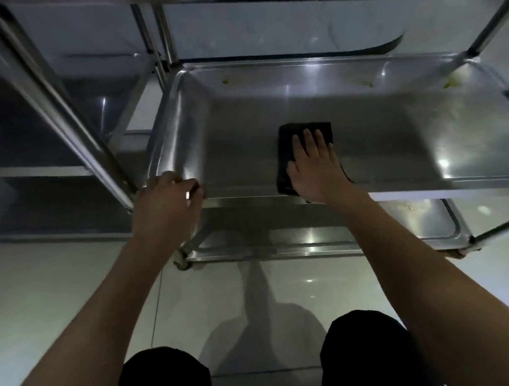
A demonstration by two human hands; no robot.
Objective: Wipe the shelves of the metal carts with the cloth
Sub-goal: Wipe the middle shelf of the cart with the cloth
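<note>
Head view looked down on a metal cart point(324, 200) whose middle shelf point(257, 131) filled the upper half of the frame. The right hand point(315, 166) lay flat on a folded black cloth point(292, 146), fingers straight and spread, pressing it onto the shelf floor near the front rim, roughly at the shelf's middle. The cloth stuck out past the fingertips toward 12 o'clock and past the thumb toward 9 o'clock. The left hand point(167, 200) sat at the shelf's front-left corner, at 9 o'clock from the cloth, with its fingers curled over the rim just beside the upright post point(65, 117). Yellowish smears point(452, 80) marked the shelf's far edge at about 1 o'clock from the cloth, well apart from it. A lower shelf point(418, 218) showed beneath the front rim, with pale crumbs on it. A second cart point(38, 97) stood just beside at 9 o'clock. Dark-trousered knees point(365, 349) appeared at 6 o'clock above a glossy pale floor point(56, 302).
</note>
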